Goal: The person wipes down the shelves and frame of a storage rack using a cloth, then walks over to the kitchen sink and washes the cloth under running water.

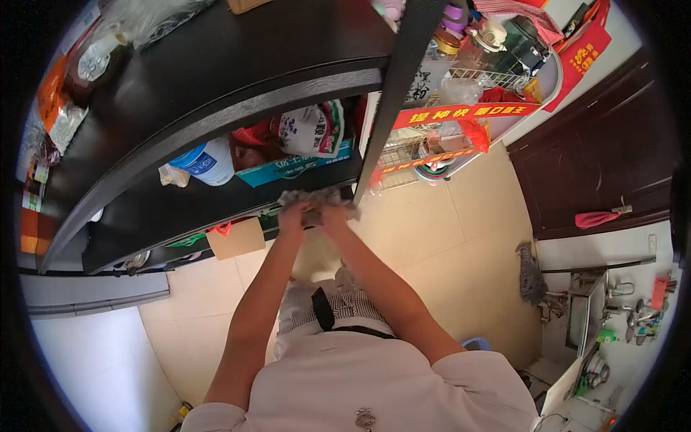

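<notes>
Gripping crumpled, mottled-grey fabric cloth point(317, 196) in curled fingers of left hand point(292, 215) and right hand point(333, 216) — bunched at black wooden shelf's point(194, 205) front edge, long axis along it, loose end toward shelf's right end.

The black shelf point(165, 209) beneath the curved board point(288, 88) bears a blue carton point(299, 168) (its top open) near its right end, then leftward a blue-and-white tub point(212, 163) and a pale bag point(173, 176).
</notes>
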The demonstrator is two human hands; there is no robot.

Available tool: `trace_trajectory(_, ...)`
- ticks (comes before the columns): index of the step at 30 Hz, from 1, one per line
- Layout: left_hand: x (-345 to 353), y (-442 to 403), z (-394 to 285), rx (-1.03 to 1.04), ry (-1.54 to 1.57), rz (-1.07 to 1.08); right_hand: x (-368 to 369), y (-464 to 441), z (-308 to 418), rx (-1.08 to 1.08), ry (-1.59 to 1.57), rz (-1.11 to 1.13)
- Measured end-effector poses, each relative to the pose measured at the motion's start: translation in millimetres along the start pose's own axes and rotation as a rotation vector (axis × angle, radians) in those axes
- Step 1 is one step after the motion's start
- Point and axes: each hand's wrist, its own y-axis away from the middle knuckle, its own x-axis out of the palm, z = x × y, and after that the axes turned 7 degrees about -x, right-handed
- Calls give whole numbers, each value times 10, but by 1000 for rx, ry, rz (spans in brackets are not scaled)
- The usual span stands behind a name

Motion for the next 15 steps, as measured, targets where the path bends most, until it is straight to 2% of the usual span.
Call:
trace_trajectory(2,5,187,-56,12,144,-86,120,66,383,-48,115,155)
trace_trajectory(4,51,531,-192,41,162,-141,142,34,1103,249,-73,120)
trace_trajectory(6,79,482,-160,35,20,-50,38,-90,1673,840,-694,-174)
trace_trajectory(9,204,-81,175,-44,-23,96,-433,-270,1698,891,-723,-172)
trace_trajectory(10,363,-122,196,-85,-18,148,-632,-351,1709,846,-755,-178)
trace_trajectory(12,801,148,214,-53,-228,138,-1019,-441,1744,753,-821,-206)
trace_trajectory(13,1034,317,236,-36,-332,134,-1132,-428,1927,756,-773,-227)
trace_trajectory(14,1154,308,307,-54,-405,41,-1225,-432,2269,759,-720,-244)
trace_trajectory(15,1166,259,373,-56,-342,73,-1296,-447,2463,764,-663,-253)
